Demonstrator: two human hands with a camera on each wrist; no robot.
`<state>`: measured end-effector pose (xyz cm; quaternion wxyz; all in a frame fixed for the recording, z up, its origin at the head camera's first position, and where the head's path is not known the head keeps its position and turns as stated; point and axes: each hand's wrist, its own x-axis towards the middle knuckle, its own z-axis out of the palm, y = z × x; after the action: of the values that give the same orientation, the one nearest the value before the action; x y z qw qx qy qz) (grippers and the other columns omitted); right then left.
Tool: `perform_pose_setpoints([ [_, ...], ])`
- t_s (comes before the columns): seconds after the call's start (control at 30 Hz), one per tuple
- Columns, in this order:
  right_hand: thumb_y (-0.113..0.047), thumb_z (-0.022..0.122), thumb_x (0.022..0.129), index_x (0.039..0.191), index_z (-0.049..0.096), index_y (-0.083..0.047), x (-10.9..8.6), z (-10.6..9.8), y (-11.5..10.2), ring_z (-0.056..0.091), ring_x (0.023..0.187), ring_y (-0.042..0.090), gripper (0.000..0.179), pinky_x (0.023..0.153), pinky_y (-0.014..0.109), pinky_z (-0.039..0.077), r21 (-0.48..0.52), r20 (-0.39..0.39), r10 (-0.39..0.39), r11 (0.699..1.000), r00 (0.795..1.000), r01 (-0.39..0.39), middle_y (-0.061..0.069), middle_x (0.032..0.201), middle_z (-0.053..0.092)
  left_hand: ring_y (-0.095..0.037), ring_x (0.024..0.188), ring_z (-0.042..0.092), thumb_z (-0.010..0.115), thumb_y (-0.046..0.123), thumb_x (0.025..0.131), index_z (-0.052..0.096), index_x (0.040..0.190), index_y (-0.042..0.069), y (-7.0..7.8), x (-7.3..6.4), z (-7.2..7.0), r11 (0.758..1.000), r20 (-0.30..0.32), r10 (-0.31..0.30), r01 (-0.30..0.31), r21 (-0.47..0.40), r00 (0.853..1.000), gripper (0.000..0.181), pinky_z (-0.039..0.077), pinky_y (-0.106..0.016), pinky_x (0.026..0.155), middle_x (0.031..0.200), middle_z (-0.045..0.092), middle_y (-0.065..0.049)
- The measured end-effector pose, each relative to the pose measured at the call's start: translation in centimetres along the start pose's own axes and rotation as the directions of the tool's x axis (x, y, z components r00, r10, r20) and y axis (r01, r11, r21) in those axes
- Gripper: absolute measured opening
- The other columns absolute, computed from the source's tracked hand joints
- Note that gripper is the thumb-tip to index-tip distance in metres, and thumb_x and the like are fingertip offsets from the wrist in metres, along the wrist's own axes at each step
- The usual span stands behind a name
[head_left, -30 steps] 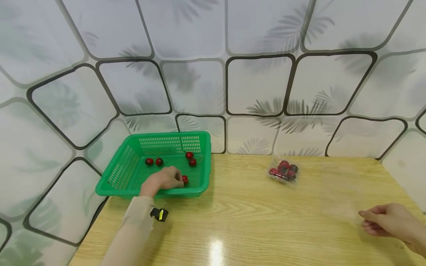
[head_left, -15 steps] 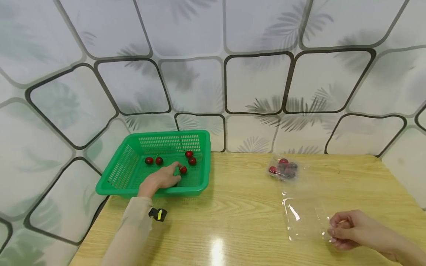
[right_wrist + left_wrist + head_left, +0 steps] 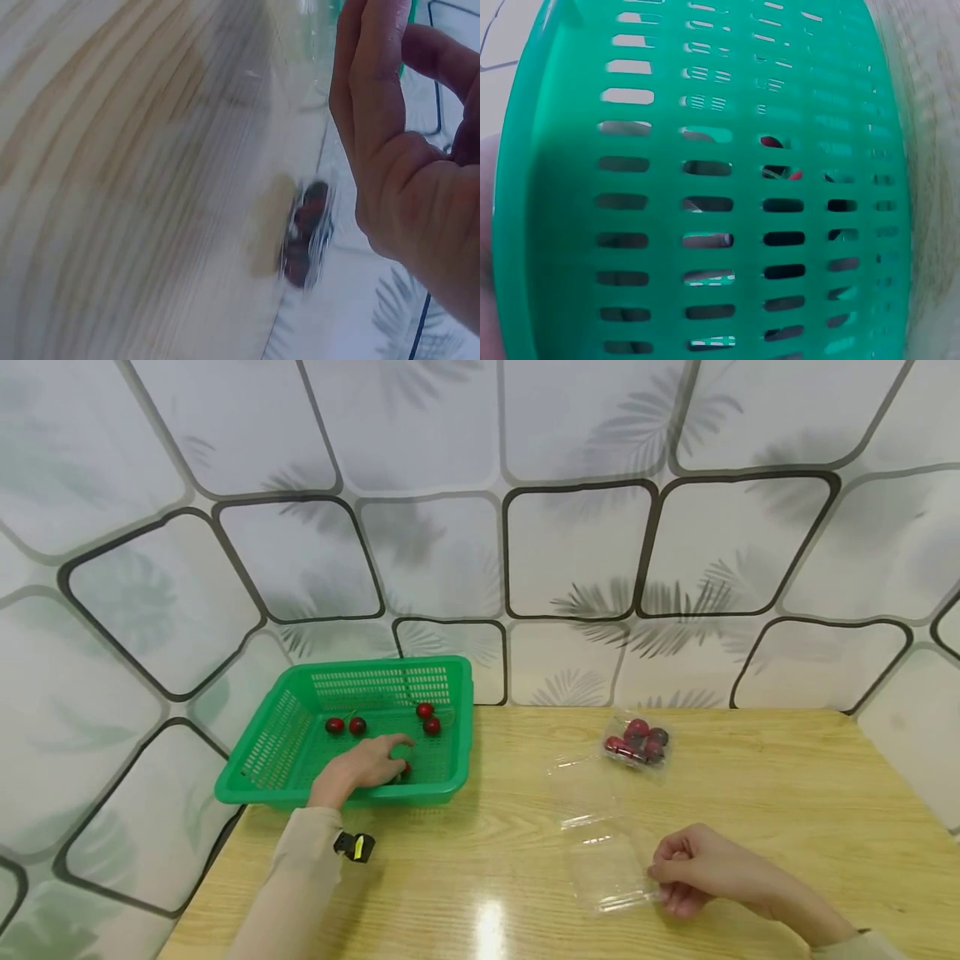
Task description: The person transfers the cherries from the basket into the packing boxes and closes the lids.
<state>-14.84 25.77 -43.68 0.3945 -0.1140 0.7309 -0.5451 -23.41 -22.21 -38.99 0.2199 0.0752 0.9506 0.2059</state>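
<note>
My left hand reaches into the green basket. Its index finger is arched, and a red cherry shows beside the thumb tip. The lower fingers are hidden, so I cannot tell whether they grip it. Through the basket's slots in the left wrist view, red bits of cherry show. On the right, my right hand pinches the edge of a clear, unfolded plastic box, low over the table. In the right wrist view, the right hand's fingertips are cut off.
Two cherries lie at the basket's back left and two more cherries at its back right. A clear box of several cherries stands on the wooden table near the patterned wall.
My right hand has moved left, bringing the clear plastic box toward the middle of the table. In the basket, the cherry by my left hand has shifted nearer the front, beside the thumb.
</note>
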Motion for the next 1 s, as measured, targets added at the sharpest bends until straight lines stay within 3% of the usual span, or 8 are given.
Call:
perform_pose_setpoints([
  [0.27,-0.018,0.059,0.099,0.087,0.067,0.003,3.0,2.8,-1.3,0.068,0.059,0.007,0.026,0.054,0.020,0.057,-0.013,-0.032,0.025,1.000,0.999,-0.025,0.003,0.071,0.071,-0.016,0.069,0.055,0.050,0.012,0.104,0.056,0.143,0.009,0.1,-0.1,0.1,1.000,-0.007,0.020,-0.020,0.003,1.000,0.040,0.043,-0.034,0.070,0.088,0.071,-0.008],
  [0.47,-0.021,0.057,0.102,0.087,0.066,0.002,3.8,3.7,-1.2,0.067,0.057,0.009,0.029,0.054,0.023,0.058,-0.061,-0.145,0.011,0.998,0.989,-0.020,0.003,0.069,0.070,-0.028,0.093,0.072,0.053,0.017,0.107,0.066,0.131,0.002,0.0,-0.1,0.3,0.996,-0.101,0.086,-0.082,0.047,0.991,0.031,0.057,-0.046,0.083,0.116,0.073,-0.018],
  [0.6,-0.030,0.059,0.104,0.089,0.067,0.002,3.9,4.0,-1.1,0.067,0.056,0.009,0.036,0.055,0.026,0.059,-0.074,-0.184,0.032,0.996,0.982,-0.046,0.003,0.069,0.071,-0.030,0.094,0.074,0.054,0.017,0.107,0.069,0.130,0.001,-0.5,-0.1,0.5,0.997,-0.177,0.081,-0.079,0.019,0.981,0.031,0.059,-0.048,0.086,0.121,0.073,-0.019],
  [0.63,-0.032,0.060,0.104,0.090,0.067,0.002,3.9,4.0,-1.1,0.067,0.056,0.009,0.037,0.055,0.026,0.059,-0.073,-0.183,0.036,0.996,0.983,-0.050,0.004,0.069,0.071,-0.026,0.090,0.073,0.054,0.017,0.107,0.069,0.129,0.001,-0.6,-0.1,0.5,0.996,-0.196,0.084,-0.083,0.014,0.977,0.032,0.059,-0.046,0.084,0.120,0.074,-0.018],
  [0.73,-0.036,0.061,0.103,0.090,0.066,0.001,3.9,4.3,-1.1,0.067,0.055,0.009,0.040,0.054,0.026,0.059,-0.073,-0.163,0.040,0.996,0.986,-0.052,0.004,0.069,0.071,-0.017,0.068,0.062,0.052,0.019,0.108,0.070,0.127,0.000,-0.8,-0.1,0.4,0.994,-0.249,0.103,-0.106,0.001,0.963,0.033,0.054,-0.037,0.070,0.089,0.074,-0.011],
  [0.8,-0.035,0.061,0.103,0.090,0.067,0.001,3.9,4.4,-1.0,0.066,0.055,0.008,0.039,0.054,0.024,0.058,-0.070,-0.139,0.026,0.997,0.990,-0.036,0.003,0.069,0.071,-0.012,0.056,0.047,0.051,0.019,0.108,0.072,0.126,0.001,-0.9,0.0,0.4,0.993,-0.277,0.114,-0.118,0.000,0.954,0.033,0.043,-0.030,0.061,0.071,0.064,-0.008],
  [0.87,-0.033,0.060,0.104,0.090,0.067,0.002,4.0,4.5,-0.9,0.066,0.056,0.008,0.038,0.053,0.023,0.057,-0.060,-0.112,0.011,0.998,0.994,-0.018,0.003,0.070,0.071,-0.010,0.052,0.037,0.052,0.018,0.107,0.073,0.123,0.000,-0.8,0.0,0.4,0.992,-0.313,0.120,-0.126,0.001,0.942,0.032,0.036,-0.028,0.059,0.068,0.063,-0.008],
  [1.0,-0.026,0.059,0.105,0.091,0.068,0.004,4.0,4.6,-0.6,0.066,0.057,0.008,0.034,0.053,0.020,0.056,-0.033,-0.072,-0.014,0.999,0.997,0.012,0.003,0.071,0.071,-0.012,0.061,0.057,0.058,0.018,0.105,0.075,0.121,0.002,-0.7,-0.4,0.4,0.995,-0.382,0.082,-0.100,-0.026,0.921,0.028,0.044,-0.028,0.059,0.105,0.078,-0.016],
])
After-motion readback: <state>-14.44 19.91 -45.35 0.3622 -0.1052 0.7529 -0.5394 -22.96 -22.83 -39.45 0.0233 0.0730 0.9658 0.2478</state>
